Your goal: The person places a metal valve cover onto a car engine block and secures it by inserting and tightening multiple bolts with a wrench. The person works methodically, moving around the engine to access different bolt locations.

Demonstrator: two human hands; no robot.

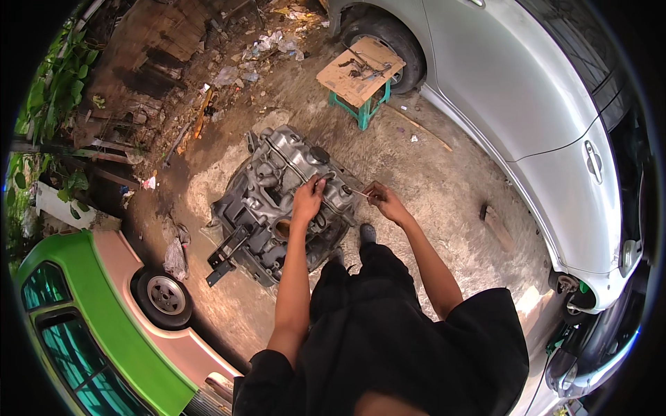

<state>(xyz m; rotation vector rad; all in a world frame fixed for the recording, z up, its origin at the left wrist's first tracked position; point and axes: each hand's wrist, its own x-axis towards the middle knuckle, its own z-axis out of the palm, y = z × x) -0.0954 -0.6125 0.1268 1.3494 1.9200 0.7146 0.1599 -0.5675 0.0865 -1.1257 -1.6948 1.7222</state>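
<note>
A grey metal car engine (267,184) rests on the ground in front of me. My left hand (308,199) is at its top right part, with the fingers curled beside the valve cover; whatever they hold, if anything, is hidden. Just off the engine's right side, my right hand (387,202) pinches the end of a thin, light metal rod-like tool (357,192). The tool's other end points left to the engine near a round dark cap; its exact kind is too small to tell.
A wooden board with several tools (361,69) lies on a green stool (363,114) by a silver car (513,90). A green and pink vehicle (104,305) stands at the lower left. Litter (270,45) and a stick (423,128) lie on the ground.
</note>
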